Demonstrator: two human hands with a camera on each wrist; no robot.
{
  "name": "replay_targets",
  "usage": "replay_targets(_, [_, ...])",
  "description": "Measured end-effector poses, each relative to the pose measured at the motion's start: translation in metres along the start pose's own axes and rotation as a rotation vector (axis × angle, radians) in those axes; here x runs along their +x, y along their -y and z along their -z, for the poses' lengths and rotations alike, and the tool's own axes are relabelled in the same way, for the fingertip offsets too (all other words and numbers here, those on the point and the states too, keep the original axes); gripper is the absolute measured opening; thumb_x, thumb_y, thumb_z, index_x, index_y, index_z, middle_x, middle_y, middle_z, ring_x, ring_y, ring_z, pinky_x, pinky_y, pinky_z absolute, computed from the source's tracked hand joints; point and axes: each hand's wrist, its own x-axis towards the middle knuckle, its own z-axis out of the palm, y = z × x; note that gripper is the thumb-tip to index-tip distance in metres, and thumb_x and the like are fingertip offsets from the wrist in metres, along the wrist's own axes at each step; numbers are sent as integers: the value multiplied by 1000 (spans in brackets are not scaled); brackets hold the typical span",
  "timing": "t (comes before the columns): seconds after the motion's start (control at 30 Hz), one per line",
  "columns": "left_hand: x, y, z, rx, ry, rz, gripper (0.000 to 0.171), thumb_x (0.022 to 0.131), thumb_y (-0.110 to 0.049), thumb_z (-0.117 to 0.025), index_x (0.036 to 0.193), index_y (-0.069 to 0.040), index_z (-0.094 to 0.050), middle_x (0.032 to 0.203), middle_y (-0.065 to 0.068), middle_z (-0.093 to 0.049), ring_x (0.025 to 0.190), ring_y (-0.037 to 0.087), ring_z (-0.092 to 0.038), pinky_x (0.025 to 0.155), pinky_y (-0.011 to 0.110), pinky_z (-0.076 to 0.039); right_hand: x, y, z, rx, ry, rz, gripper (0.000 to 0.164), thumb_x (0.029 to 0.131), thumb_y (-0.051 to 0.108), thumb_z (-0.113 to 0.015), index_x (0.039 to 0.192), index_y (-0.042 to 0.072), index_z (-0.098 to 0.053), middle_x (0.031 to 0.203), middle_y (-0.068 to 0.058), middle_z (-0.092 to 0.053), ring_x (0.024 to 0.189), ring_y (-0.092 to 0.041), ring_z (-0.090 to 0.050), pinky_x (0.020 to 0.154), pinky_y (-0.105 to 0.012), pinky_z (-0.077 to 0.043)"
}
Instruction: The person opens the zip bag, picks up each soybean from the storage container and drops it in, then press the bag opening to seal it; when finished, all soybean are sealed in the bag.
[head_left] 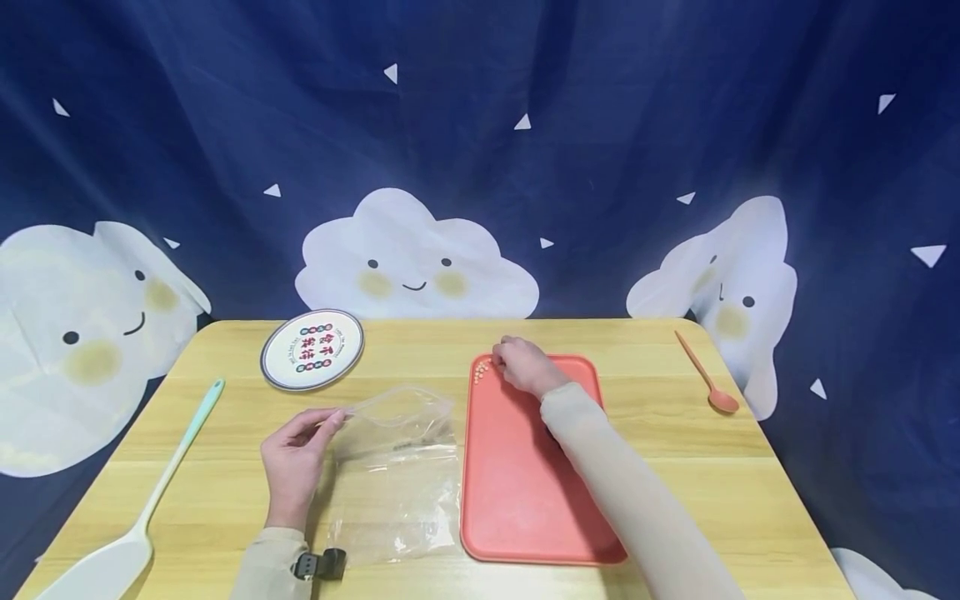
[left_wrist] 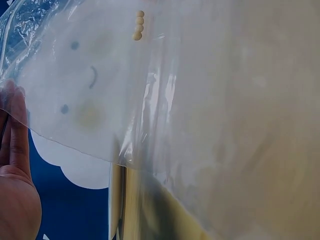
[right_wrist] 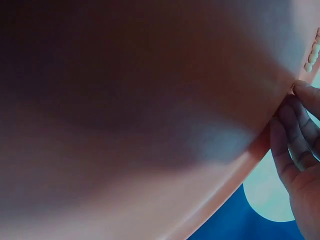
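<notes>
My left hand (head_left: 296, 454) pinches the top edge of a clear plastic zip bag (head_left: 397, 500) between thumb and fingers. The bag spreads to the right over the table, up to the red tray (head_left: 510, 492). Small pale yellow soybeans (head_left: 481, 372) sit in rows in the tray's far left corner; several beans (left_wrist: 139, 25) show through the bag in the left wrist view. My right hand (head_left: 523, 365) is at the tray's far edge, beside the beans. In the right wrist view its thumb and fingertips (right_wrist: 302, 90) come together near some beans (right_wrist: 314, 54); what is between them is hidden.
A white plate (head_left: 311, 350) with a blue rim and printed characters lies at the back left. A pale spatula with a mint handle (head_left: 183, 442) lies along the left side, an orange spoon (head_left: 722, 402) at the right. A dark blue curtain (head_left: 480, 125) hangs behind the table.
</notes>
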Motion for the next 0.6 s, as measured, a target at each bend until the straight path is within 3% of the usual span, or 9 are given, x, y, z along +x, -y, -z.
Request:
replay_targets(0.13, [0,1,2,1,12,-10,7,83,15,-70,88,18,-68,84,13,-73,72,13,-71,68,20,-57,-2,-3,1,50,3,-37,8,91,3,-66,92,11,-66,91,-1,-61,87,-18,-60,77,-31,-52])
replay_targets(0.3, [1,1,3,0,20,-22,7,83,15,-70,88,18,-68,83,11,-73,72,12,-71,68,19,-57,-10,-6,9,203,-22,-64,5,90,5,-67,91,11,-67,90,0,-67,88,-19,-63,80,-33,-53])
replay_targets(0.6, [-1,-2,0,-1,-5,-2,7,82,17,-70,88,18,-67,82,13,-73,70,11,-70,67,17,-56,-32,-6,20,425,-77,-20,11,86,1,-66,86,11,-65,77,6,-61,75,-13,-57,71,-31,-50])
